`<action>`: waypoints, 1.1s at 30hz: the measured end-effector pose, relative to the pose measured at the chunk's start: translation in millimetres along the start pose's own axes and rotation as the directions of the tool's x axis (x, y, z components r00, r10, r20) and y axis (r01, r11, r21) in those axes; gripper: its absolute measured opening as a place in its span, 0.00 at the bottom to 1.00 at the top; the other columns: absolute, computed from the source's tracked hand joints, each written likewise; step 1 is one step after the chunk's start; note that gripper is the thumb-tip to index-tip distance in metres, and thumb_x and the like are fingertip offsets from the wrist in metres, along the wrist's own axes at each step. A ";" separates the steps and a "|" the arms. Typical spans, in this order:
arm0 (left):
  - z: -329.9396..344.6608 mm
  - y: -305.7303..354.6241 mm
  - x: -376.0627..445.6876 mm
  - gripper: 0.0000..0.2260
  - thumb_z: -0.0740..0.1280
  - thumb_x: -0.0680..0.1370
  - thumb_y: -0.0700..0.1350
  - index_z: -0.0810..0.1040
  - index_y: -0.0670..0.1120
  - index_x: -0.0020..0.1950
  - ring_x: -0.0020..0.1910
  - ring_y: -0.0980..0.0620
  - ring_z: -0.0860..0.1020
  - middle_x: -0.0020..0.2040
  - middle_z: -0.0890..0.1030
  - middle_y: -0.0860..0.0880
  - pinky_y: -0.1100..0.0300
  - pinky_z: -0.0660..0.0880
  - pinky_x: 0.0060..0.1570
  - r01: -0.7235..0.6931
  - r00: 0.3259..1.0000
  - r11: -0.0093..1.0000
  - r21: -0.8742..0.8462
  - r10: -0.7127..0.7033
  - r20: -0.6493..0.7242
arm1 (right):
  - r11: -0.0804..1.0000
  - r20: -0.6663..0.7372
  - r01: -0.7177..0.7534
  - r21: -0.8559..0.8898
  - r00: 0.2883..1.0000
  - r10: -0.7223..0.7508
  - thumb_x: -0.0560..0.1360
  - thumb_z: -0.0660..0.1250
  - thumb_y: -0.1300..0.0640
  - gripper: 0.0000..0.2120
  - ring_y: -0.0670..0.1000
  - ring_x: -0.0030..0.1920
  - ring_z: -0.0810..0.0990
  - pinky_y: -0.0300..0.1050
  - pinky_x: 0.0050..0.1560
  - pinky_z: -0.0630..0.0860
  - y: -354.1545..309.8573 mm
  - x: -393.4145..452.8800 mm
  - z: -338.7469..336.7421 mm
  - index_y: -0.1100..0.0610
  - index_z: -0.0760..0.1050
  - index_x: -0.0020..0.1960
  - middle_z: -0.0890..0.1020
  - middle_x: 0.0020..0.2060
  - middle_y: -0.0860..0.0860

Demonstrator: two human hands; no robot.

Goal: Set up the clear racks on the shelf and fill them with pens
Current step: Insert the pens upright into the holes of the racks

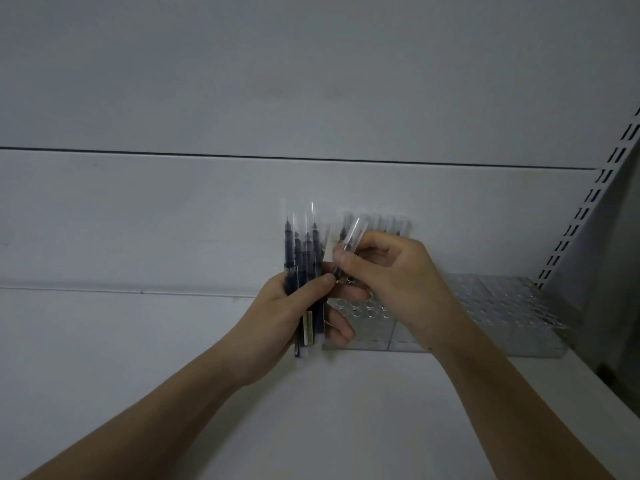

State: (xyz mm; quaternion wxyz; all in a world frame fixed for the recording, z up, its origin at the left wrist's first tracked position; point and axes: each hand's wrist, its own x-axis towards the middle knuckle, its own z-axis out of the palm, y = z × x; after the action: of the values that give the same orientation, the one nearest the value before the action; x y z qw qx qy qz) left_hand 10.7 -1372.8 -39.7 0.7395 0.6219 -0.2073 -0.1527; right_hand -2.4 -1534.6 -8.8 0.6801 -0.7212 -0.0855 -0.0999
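Note:
My left hand (294, 313) grips an upright bundle of dark pens (304, 258) with clear caps, held above the white shelf (173, 358). My right hand (391, 275) pinches a single pen (351, 237) by its clear cap, tilted, right beside the bundle. Clear racks (485, 306) with rows of round holes stand on the shelf against the back wall, to the right of and partly behind my hands. A row of pens (384, 223) stands in the rack's back holes, mostly hidden by my right hand.
A white back panel (207, 220) rises behind the shelf. A slotted metal upright (588, 209) runs diagonally at the right edge. The shelf surface stretches out to the left of the racks.

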 end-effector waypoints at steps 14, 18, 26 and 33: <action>-0.2 -0.2 1.6 0.10 0.61 0.82 0.40 0.73 0.36 0.61 0.32 0.42 0.81 0.50 0.84 0.40 0.53 0.78 0.30 -0.004 0.997 0.999 -0.043 0.000 -0.072 | 1.000 -0.032 0.014 -0.002 0.999 -0.014 0.77 0.69 0.62 0.07 0.48 0.41 0.84 0.40 0.40 0.78 5.2 6.7 -9.5 0.54 0.80 0.54 0.87 0.43 0.51; -1.2 1.7 1.9 0.10 0.61 0.82 0.41 0.72 0.38 0.62 0.32 0.41 0.81 0.50 0.84 0.42 0.57 0.77 0.26 -0.011 0.994 0.997 -0.078 0.002 -0.112 | 0.993 -0.242 0.113 0.020 0.965 -0.105 0.77 0.69 0.61 0.08 0.48 0.42 0.86 0.39 0.40 0.81 0.6 10.2 -21.7 0.54 0.78 0.56 0.87 0.42 0.49; -6.9 -2.0 5.2 0.12 0.61 0.82 0.41 0.73 0.39 0.63 0.30 0.44 0.77 0.44 0.82 0.43 0.56 0.76 0.30 -0.043 0.985 0.998 -0.046 0.035 -0.169 | 0.946 -0.478 0.195 -0.260 0.825 -0.302 0.76 0.71 0.60 0.05 0.49 0.39 0.83 0.41 0.40 0.80 12.0 21.9 -61.3 0.53 0.77 0.46 0.83 0.39 0.53; -5.8 -4.0 5.3 0.10 0.61 0.82 0.41 0.74 0.40 0.62 0.28 0.45 0.77 0.42 0.81 0.44 0.57 0.75 0.29 -0.046 0.986 0.998 -0.036 0.040 -0.162 | 0.895 -0.435 0.152 -0.420 0.832 -0.345 0.76 0.72 0.58 0.05 0.45 0.40 0.82 0.41 0.45 0.80 30.1 28.2 -64.6 0.50 0.78 0.47 0.82 0.39 0.45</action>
State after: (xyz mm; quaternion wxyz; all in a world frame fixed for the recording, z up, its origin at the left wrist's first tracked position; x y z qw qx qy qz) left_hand 18.3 -1371.1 -43.8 0.7691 0.6129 -0.1573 -0.0900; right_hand 30.8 -1601.2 -26.9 0.5121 -0.7671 0.0186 -0.3860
